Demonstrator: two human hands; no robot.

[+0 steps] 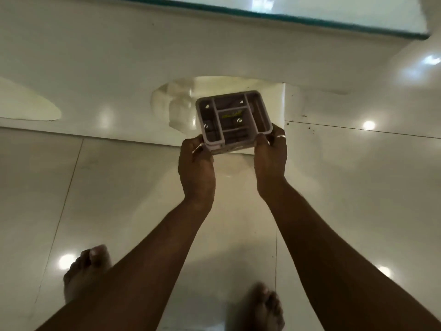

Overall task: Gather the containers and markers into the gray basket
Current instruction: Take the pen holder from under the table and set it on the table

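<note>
Bare feet [88, 271] nearest; farther out, your left hand [196, 168] and right hand [270, 158] pinch the gray basket's [232, 118] near corners. Tilt it and contents could spill.

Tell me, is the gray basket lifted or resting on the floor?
Lifted: both the left hand and right hand grip the gray basket above the floor.

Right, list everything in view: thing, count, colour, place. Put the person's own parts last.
Gray basket: one, gray with inner dividers, held above the floor at centre; contents too dim to name.
Floor: glossy pale tiles, all around, with light reflections.
Teal-edged panel: one, top of view.
Ring: one, silvery, on a right-hand finger.
Left hand: gripping the basket's near left corner.
Right hand: gripping its near right corner.
Bare feet: two, at the bottom.
</note>
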